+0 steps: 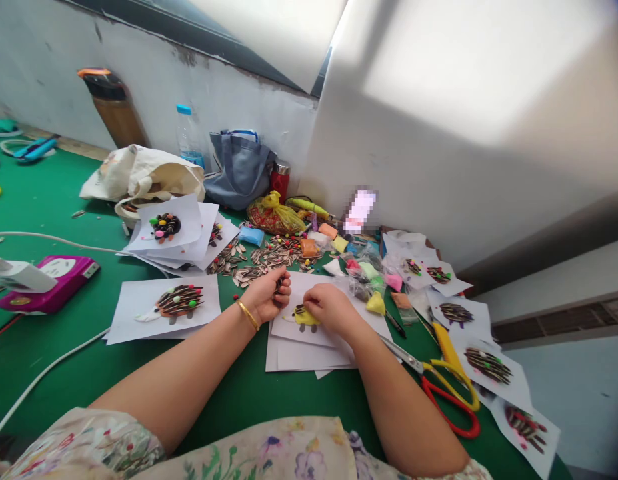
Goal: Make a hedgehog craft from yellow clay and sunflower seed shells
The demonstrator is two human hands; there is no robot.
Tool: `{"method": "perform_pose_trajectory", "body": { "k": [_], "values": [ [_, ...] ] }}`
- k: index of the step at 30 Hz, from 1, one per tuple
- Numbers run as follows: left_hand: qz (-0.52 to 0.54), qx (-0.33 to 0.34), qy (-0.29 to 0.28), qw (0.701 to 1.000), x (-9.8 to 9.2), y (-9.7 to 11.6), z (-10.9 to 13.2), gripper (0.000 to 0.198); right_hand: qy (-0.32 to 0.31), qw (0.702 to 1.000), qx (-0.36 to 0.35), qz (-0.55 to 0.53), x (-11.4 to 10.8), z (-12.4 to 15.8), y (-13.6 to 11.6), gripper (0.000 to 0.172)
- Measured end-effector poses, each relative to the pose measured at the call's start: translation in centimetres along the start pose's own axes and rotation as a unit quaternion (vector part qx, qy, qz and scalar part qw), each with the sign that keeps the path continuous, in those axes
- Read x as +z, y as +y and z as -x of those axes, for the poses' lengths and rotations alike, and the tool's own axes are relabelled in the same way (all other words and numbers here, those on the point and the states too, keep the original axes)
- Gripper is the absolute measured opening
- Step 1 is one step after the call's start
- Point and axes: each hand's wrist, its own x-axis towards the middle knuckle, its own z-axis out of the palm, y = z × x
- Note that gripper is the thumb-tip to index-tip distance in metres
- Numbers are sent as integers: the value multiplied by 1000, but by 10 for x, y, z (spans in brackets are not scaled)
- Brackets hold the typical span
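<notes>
My left hand is closed around several dark-striped sunflower seeds, mostly hidden by the fingers. Just right of it, my right hand pinches at a yellow clay hedgehog shape with grey feet. Dark seeds show on the yellow clay by the fingertips, which cover most of the one pinched there. The shape lies on a sheet of white paper, atop more sheets. A loose heap of sunflower seeds spreads behind my left hand.
Finished seed hedgehogs on paper lie left and along the right edge. Red-and-yellow scissors rest beside my right forearm. Bagged coloured clay sits behind the right hand. A purple power strip and white cable lie far left.
</notes>
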Motion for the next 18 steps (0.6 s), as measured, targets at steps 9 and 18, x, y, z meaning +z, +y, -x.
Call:
{"method": "perform_pose_trajectory", "body": {
  "k": [9, 18],
  "values": [
    [4, -1, 2, 1000, 1, 0, 1, 24, -9, 996, -35, 79, 0, -2, -2, 16],
    [25, -8, -2, 1000, 0, 0, 0, 24, -17, 993, -44, 109, 1, -1, -4, 13]
  ]
}}
